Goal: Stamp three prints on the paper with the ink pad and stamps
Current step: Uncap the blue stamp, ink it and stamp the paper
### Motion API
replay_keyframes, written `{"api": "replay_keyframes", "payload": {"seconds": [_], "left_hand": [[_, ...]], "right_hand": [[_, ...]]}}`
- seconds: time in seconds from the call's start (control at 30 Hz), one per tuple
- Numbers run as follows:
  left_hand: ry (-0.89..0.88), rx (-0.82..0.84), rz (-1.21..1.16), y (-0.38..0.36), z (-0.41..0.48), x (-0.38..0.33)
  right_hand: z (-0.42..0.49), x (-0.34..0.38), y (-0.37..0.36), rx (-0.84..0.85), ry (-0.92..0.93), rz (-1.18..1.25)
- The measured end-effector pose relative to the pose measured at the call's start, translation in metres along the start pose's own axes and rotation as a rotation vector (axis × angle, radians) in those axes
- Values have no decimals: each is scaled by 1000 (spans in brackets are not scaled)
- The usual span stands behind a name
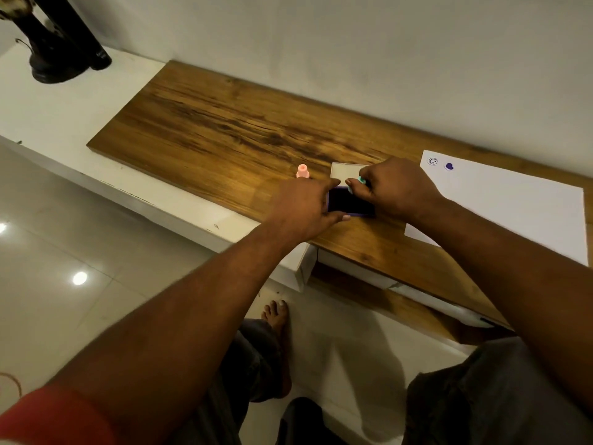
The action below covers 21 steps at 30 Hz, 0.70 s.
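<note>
A purple ink pad [348, 202] with a dark inked face lies on the wooden board. My left hand [303, 207] grips its left side, thumb on the near edge and forefinger on the far edge. My right hand [396, 187] pinches a small teal stamp [359, 180] over the pad's far right corner. Whether it touches the ink I cannot tell. A pink stamp [302, 171] stands upright just left of the pad. White paper [513, 210] lies to the right, bearing a smiley print [433, 161] and a purple heart print [450, 166] near its far left corner.
The pad's pale lid [348, 171] lies behind the pad. The wooden board [208, 123] rests on a white ledge [64, 123] against the wall. A dark ornament [61, 36] stands at the far left. My bare foot [277, 319] is on the tiled floor below.
</note>
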<state>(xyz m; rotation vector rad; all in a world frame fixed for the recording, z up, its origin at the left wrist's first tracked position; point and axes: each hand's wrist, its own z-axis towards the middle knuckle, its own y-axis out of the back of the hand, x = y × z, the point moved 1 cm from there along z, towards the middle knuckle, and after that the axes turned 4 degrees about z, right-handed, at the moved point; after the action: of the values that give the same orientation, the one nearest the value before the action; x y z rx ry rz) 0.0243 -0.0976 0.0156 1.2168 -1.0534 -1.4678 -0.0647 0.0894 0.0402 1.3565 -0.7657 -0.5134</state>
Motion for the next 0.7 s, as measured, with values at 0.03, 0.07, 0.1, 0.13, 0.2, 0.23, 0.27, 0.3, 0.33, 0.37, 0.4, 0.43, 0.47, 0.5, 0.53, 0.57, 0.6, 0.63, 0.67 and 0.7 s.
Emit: {"api": "replay_keyframes", "payload": {"seconds": [0.03,0.07,0.1,0.13,0.2,0.23,0.27,0.3,0.33,0.37,0.4,0.43,0.47,0.5,0.53,0.57,0.6,0.63,0.67,0.7], "left_hand": [[-1,-1,37,-2,4,-5],[-2,7,63,-5,7,-10],[-1,20,82,-7,10,-14],[5,33,94,-8,13,-17],[26,56,105,-8,17,-20],[40,73,109,-8,18,-20],[53,92,113,-8,19,-20],[63,104,115,-8,19,-20],[71,107,111,-8,19,-21],[82,107,99,-7,19,-21],[95,107,82,-7,19,-20],[103,110,68,-7,21,-20],[109,117,58,-7,22,-19],[119,125,47,-7,23,-19],[133,134,37,-8,24,-19],[147,138,28,-8,25,-19],[159,142,22,-8,26,-19],[171,146,14,-8,27,-19],[183,155,3,-8,28,-19],[194,169,-11,-8,29,-19]], "right_hand": [[-2,0,-1,10,-2,-28],[-4,-2,-3,21,-10,-46],[-6,-4,-4,29,-21,-55],[-8,-5,-4,32,-33,-56],[-11,-6,-4,40,-45,-50],[-12,-6,-3,53,-43,-52],[-12,-4,0,66,-37,-59],[-11,-1,6,63,-29,-59],[-9,3,14,31,-22,-45],[-8,7,23,-33,-17,-32],[-6,11,34,-126,-17,-32],[-4,16,47,-225,-20,-42],[-4,21,59,-300,-27,-51],[-4,26,68,-337,-34,-60],[-5,30,73,-341,-43,-70],[-7,33,75,-325,-53,-80],[-8,34,75,-303,-64,-85],[-9,34,75,-296,-72,-81],[-9,34,76,-318,-71,-71],[-8,33,76,-368,-58,-57]]}}
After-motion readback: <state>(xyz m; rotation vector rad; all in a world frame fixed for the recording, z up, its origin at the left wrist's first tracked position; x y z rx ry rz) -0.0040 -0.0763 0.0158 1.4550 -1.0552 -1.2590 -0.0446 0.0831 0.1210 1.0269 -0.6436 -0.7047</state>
